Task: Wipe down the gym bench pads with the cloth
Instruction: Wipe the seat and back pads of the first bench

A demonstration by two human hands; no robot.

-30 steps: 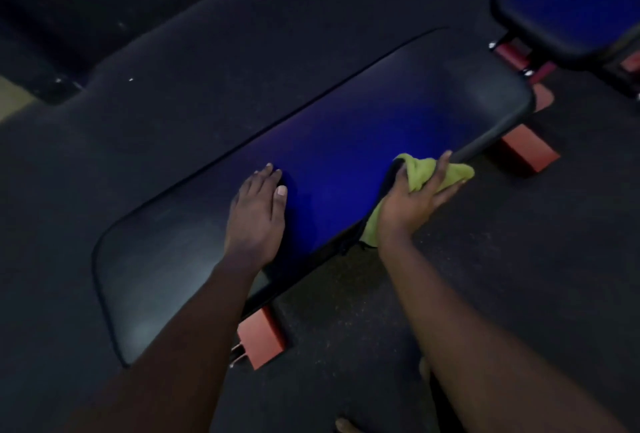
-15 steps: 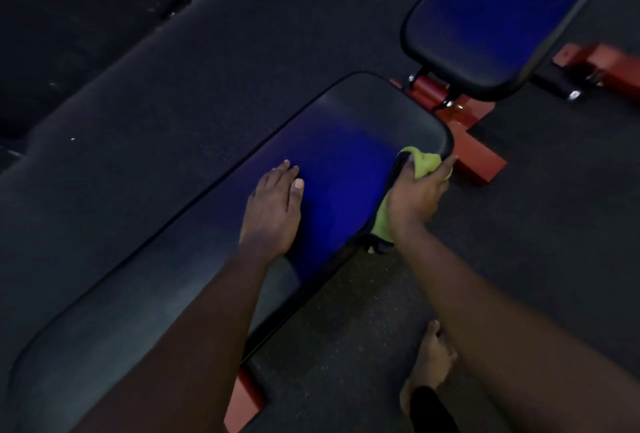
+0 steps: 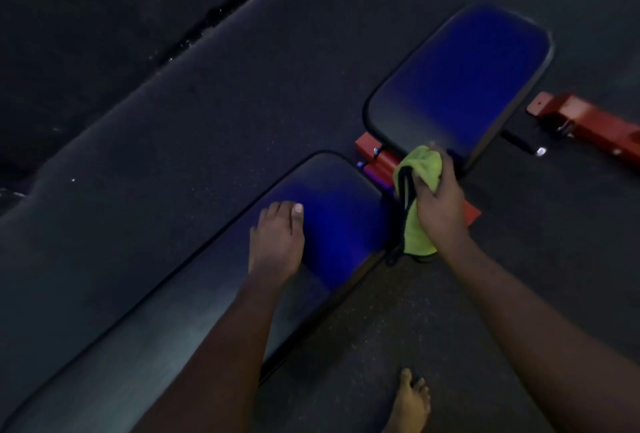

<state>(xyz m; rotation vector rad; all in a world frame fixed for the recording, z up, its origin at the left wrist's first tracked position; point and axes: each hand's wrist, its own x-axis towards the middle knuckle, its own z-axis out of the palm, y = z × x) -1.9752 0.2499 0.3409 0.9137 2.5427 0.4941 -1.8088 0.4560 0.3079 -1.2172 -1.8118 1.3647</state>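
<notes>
Cloth (image 3: pixel 420 169) between long pad (image 3: pixel 194 280) and seat pad (image 3: pixel 460 83)

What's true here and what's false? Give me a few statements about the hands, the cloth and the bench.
1. The right hand grips a green cloth. True.
2. The left hand lies flat on the long pad. True.
3. The cloth lies spread across the short pad. False: it is bunched in the right hand, by that pad's near edge.
4. The bench frame is yellow. False: the frame is red.
</notes>
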